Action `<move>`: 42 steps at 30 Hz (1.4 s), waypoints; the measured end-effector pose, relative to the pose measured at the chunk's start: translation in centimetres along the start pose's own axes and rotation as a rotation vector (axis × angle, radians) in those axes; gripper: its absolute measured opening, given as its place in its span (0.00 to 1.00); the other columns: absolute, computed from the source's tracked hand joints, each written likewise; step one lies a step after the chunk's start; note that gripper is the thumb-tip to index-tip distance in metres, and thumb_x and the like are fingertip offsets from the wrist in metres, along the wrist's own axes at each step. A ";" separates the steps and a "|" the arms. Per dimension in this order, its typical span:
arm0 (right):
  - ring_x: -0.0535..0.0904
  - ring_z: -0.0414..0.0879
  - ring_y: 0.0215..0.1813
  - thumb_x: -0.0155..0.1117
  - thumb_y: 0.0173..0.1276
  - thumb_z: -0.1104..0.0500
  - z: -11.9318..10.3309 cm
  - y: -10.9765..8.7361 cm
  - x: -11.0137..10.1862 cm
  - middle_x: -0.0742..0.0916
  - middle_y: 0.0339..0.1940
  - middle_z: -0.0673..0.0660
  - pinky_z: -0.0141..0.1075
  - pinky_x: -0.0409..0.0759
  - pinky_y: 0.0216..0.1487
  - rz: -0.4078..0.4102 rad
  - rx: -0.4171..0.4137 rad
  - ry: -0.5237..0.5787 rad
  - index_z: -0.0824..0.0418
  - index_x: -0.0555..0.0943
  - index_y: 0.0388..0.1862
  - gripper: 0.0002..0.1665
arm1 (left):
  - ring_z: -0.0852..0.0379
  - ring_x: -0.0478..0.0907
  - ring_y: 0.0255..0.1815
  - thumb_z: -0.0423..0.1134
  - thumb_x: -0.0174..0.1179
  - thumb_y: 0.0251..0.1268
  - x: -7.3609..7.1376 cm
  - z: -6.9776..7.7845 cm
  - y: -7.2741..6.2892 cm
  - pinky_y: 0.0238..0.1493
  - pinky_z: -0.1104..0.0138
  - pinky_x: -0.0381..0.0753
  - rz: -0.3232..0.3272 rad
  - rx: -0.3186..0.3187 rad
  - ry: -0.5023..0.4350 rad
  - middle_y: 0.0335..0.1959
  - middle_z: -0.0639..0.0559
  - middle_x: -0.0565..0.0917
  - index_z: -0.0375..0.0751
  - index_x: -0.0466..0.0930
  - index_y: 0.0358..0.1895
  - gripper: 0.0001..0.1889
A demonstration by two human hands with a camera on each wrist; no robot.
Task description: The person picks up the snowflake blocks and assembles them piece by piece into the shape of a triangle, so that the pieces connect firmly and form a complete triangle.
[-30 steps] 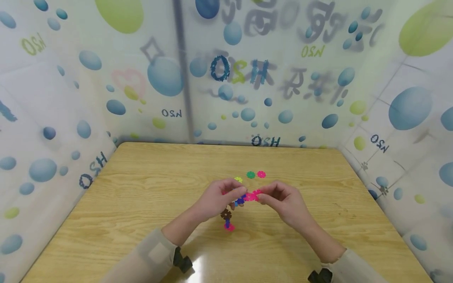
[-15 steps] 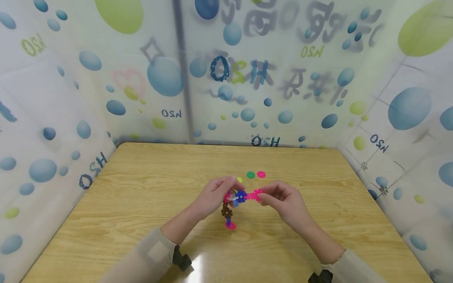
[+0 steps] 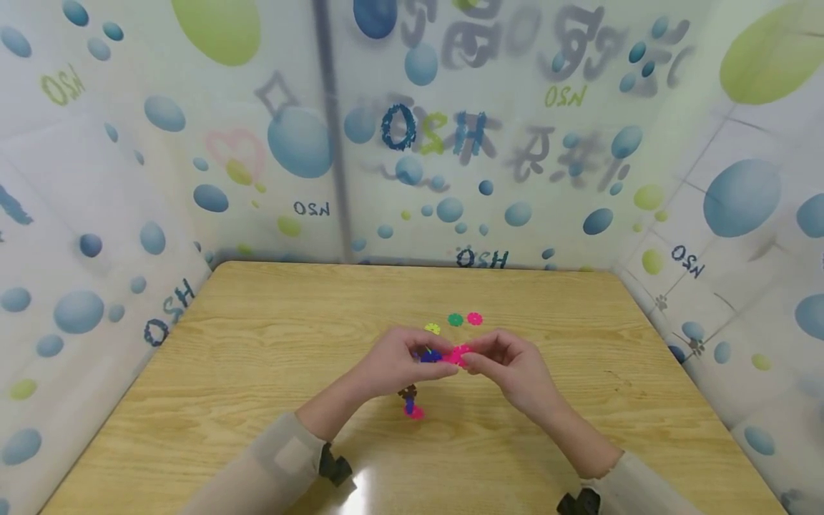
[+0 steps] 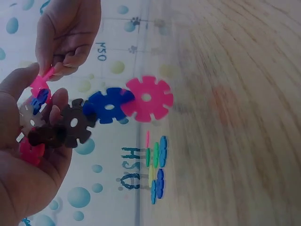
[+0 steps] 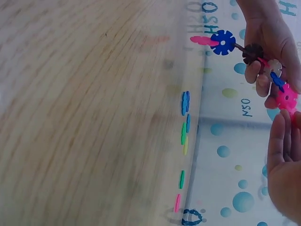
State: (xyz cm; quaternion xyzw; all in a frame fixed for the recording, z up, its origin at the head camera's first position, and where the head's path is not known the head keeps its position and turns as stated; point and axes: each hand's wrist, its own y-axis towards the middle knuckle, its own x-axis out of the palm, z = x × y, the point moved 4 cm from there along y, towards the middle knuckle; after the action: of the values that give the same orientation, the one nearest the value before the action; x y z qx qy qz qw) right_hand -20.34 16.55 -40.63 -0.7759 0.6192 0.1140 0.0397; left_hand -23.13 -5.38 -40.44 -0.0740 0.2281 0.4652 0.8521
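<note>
A chain of slotted plastic flower discs hangs between the two hands above the table. My left hand (image 3: 393, 363) holds the chain, its thumb and fingertips at the pink discs (image 3: 460, 354) on the right end. From the other side my right hand (image 3: 515, 366) pinches that same pink end. Left of it, a dark blue disc (image 3: 430, 355) shows between the left thumb and fingers, while a whitish disc (image 4: 30, 117) lies against the left palm. Brown discs (image 4: 83, 133), a blue disc (image 4: 99, 104) and a pink disc (image 4: 161, 100) make up the dangling end.
Loose discs lie on the wooden table (image 3: 290, 307) beyond the hands: a yellow disc (image 3: 433, 328), a green disc (image 3: 455, 320) and a pink disc (image 3: 475, 319). Several blue and green discs (image 4: 162, 153) appear edge-on in the left wrist view. Printed curtains (image 3: 257, 214) surround the table.
Half a second ago the left fingers were drawn back, with the blue disc exposed. Now the left thumb and fingertips reach right, onto the pink end. The right hand stays nearly in place.
</note>
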 end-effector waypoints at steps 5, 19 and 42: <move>0.90 0.52 0.50 0.71 0.81 0.49 0.3 1.2 -1.1 0.91 0.51 0.61 0.43 0.92 0.58 -0.018 0.019 -0.054 0.61 0.87 0.56 0.17 | 0.50 0.88 0.40 0.51 0.75 0.72 0.0 -0.4 0.0 0.40 0.59 0.90 -0.012 -0.020 -0.074 0.48 0.57 0.94 0.54 0.93 0.57 0.15; 0.85 0.52 0.50 0.65 0.85 0.51 6.4 9.8 -4.3 0.89 0.57 0.61 0.43 0.88 0.51 -0.055 0.235 -0.448 0.59 0.86 0.62 0.17 | 0.29 0.87 0.44 0.50 0.75 0.74 -0.2 -1.6 -0.5 0.31 0.67 0.81 -0.007 -0.079 -0.163 0.43 0.46 0.93 0.53 0.92 0.58 0.15; 0.83 0.50 0.48 0.75 0.76 0.57 7.2 8.7 -4.8 0.89 0.48 0.59 0.42 0.83 0.49 -0.107 0.241 -0.597 0.62 0.84 0.55 0.15 | 0.25 0.84 0.38 0.51 0.69 0.79 -0.3 -1.2 -1.0 0.25 0.67 0.80 -0.047 -0.078 -0.161 0.49 0.53 0.91 0.59 0.87 0.68 0.19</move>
State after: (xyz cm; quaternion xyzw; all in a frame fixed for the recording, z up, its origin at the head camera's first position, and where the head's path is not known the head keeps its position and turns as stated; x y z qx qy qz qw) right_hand -30.67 20.60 -45.84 -0.7292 0.5477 0.2604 0.3169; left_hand -22.82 -6.63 -41.44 -0.0747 0.1391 0.4579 0.8749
